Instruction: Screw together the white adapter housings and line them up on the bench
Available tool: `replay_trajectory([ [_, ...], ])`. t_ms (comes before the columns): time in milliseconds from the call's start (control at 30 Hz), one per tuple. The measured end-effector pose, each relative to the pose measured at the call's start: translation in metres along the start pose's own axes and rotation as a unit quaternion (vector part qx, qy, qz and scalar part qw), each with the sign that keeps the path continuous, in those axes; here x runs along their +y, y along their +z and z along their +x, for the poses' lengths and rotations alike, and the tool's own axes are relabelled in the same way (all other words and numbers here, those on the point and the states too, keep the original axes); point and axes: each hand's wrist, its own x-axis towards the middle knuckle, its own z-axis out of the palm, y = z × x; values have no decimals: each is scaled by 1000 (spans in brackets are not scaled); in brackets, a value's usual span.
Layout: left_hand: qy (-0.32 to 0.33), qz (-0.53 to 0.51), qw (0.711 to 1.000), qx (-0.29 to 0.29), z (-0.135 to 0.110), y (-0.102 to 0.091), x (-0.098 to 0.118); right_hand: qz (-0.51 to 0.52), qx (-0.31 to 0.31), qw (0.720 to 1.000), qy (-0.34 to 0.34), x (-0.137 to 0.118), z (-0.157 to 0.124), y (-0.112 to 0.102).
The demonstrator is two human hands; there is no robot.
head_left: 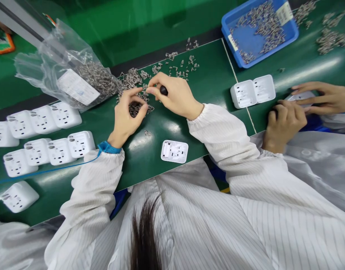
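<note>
My left hand (129,116) is curved over a heap of small metal clips (135,108), its thumb and index finger apart. Close beside it, my right hand (174,93) is closed around a tool with a rounded black handle (163,90); the rest of that tool is hidden. The fingertips of both hands nearly meet above the loose clips (131,78). Near the table's front edge lies an open white plastic housing (174,151) with its slotted inside facing up. A few clips (147,133) lie between it and my left hand.
A clear bag of clips (96,77) leans at the back left. White socket housings (60,152) stand in rows at left. A blue tray (262,33) with clips sits back right, near an open housing (252,91). A co-worker's hands (286,123) work at right.
</note>
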Motion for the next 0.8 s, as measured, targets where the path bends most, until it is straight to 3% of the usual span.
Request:
replay_trajectory([
  [133,37,16,997,69,3,2,4,15,47,998,-36,0,-2,8],
  [267,9,-167,977,132,3,16,8,28,65,995,-67,-4,-4,12],
  [367,-28,-284,950,129,1,24,7,31,63,994,-88,-3,-4,11],
  [600,-90,-427,895,90,0,29,0,20,14,995,-102,-1,-4,6],
  [700,-119,-440,886,81,1,28,3,16,-1,995,-102,-4,-5,2],
  [800,-142,-417,897,45,3,23,5,1,-11,995,-103,-6,-7,0],
])
